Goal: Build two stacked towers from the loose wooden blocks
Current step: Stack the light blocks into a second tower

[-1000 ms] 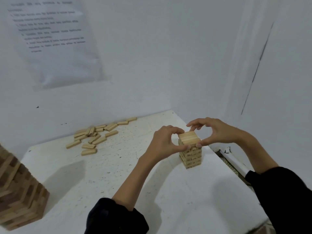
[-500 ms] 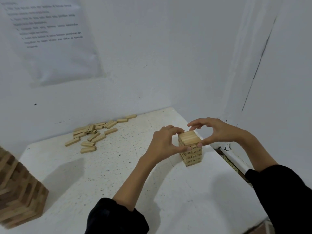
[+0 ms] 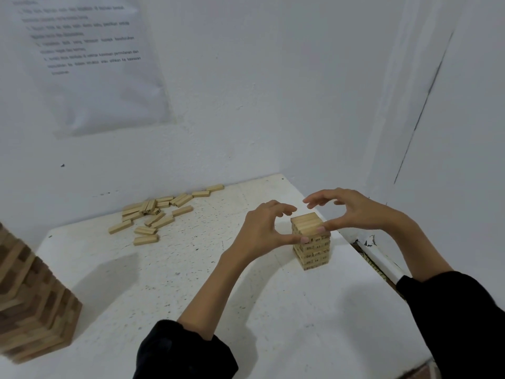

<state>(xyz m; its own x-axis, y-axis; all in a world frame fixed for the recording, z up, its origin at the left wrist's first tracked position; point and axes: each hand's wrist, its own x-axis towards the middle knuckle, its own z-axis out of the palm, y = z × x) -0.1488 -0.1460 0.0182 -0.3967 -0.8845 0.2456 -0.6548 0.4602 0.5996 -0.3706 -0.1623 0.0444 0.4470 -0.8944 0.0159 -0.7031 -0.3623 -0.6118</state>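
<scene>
The step in hand is tidying the small tower (image 3: 311,242). It stands on the bench (image 3: 191,283) near the right edge. It is a few layers high, with blocks lying side by side on top. Both hands are around its top part, so I think the person is nudging the blocks to make them sit straight.

The left hand (image 3: 262,228) comes in from the left. Its thumb touches the near side of the tower, a bit below the top. Its fingers curve over like a hook and look apart from the wood. The right hand (image 3: 355,212) comes in from the right. Its thumb touches the near edge of the top layer. Its fingers curve in the air behind the tower and do not touch it. So each grip is loose and holds no block. Only the thumbs press on the wood.

The loose blocks (image 3: 155,214) lie in a heap near the back wall, well apart from the small tower. A big tower (image 3: 32,305) of light and dark wood stands at the left edge of the bench, partly out of view. It may be the first tower.

The next move, I think, is to reach across to the heap, pick up a block and lay it on top, crossways to the layer under it. The hands must pull away softly, because a bump could knock the small tower over.
</scene>
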